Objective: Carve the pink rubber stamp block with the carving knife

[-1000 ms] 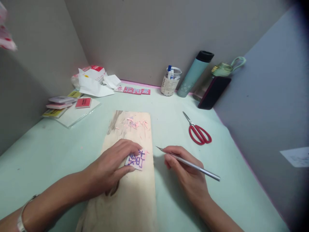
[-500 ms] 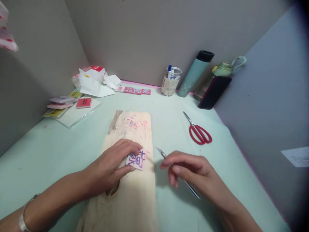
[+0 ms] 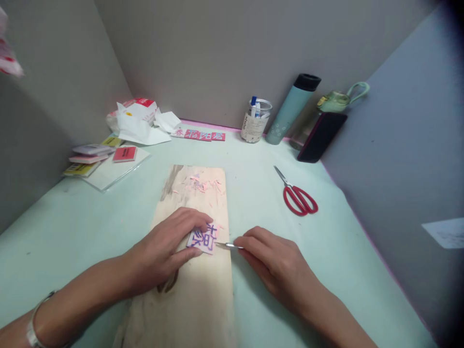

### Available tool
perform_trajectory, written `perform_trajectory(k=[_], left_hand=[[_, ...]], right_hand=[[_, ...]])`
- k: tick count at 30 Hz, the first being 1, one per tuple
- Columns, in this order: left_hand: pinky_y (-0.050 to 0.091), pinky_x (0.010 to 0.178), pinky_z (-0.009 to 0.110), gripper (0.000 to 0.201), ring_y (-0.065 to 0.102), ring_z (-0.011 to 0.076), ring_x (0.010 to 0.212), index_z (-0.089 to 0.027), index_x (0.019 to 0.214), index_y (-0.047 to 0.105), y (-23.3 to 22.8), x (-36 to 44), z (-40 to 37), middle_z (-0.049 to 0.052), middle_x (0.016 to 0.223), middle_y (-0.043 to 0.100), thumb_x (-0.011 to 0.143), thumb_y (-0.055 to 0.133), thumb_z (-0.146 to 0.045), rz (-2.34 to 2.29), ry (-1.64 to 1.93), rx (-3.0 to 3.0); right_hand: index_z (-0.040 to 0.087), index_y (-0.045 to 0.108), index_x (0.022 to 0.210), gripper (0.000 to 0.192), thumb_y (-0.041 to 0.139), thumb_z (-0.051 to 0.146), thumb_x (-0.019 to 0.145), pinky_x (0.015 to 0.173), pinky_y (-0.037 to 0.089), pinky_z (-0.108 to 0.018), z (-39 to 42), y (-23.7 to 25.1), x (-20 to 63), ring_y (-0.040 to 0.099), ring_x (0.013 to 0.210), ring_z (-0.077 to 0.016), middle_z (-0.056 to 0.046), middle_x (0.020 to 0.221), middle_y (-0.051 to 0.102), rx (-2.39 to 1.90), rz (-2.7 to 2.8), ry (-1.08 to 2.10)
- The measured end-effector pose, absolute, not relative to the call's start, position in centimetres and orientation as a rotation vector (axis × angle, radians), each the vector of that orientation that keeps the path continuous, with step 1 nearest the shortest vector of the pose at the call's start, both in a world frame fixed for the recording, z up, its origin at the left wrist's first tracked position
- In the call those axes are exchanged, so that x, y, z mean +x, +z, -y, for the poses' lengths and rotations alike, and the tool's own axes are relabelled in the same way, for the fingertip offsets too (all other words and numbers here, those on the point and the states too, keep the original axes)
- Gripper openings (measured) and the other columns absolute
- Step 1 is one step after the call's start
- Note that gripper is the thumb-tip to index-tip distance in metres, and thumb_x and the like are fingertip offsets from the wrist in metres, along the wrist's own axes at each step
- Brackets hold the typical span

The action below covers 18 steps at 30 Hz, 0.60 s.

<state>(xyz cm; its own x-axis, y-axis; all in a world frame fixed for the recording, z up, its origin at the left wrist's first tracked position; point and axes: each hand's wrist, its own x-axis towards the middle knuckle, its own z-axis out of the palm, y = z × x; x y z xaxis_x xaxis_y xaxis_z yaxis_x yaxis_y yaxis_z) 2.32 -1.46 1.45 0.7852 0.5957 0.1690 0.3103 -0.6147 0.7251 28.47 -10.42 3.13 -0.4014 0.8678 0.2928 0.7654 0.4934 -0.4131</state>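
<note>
A small pinkish square block [image 3: 203,240] with purple character strokes lies on the wooden board [image 3: 203,299]. My left hand [image 3: 170,241] grips it at its left side, fingers at the top edge and thumb at the lower edge, covering part of it. In my right hand [image 3: 273,256] a craft knife [image 3: 230,245] is pinched, its blade pointing left with the tip at the block's right edge. Whether the blade touches the block I cannot tell. Pink shavings [image 3: 203,183] are scattered over the board's far end.
Red-handled scissors [image 3: 300,200] lie right of the board. Behind stand a jar of pens [image 3: 253,126], a teal bottle [image 3: 293,108], a green bottle [image 3: 333,101] and a phone [image 3: 322,137]. Carved pieces [image 3: 199,135], tissues [image 3: 134,128] and packaged erasers [image 3: 124,154] lie at the back left.
My right hand has turned and brought the knife left and down, from beside the board to the block's right edge. My left hand keeps its hold on the block.
</note>
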Motion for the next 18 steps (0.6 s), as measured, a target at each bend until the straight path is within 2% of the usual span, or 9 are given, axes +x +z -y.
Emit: perform_trajectory(k=[18], left_hand=[[0.045, 0.105, 0.043, 0.02, 0.052, 0.0254, 0.124, -0.027, 0.121, 0.051, 1.25, 2.21, 1.41, 0.007, 0.133, 0.06, 0.102, 0.054, -0.025, -0.641, 0.509, 2.253]], right_hand=[[0.018, 0.069, 0.103, 0.027, 0.043, 0.011, 0.103, 0.058, 0.042, -0.026, 10.73, 3.63, 28.68, 0.058, 0.068, -0.015, -0.004, 0.083, 0.062, -1.34, 2.289, 0.49]])
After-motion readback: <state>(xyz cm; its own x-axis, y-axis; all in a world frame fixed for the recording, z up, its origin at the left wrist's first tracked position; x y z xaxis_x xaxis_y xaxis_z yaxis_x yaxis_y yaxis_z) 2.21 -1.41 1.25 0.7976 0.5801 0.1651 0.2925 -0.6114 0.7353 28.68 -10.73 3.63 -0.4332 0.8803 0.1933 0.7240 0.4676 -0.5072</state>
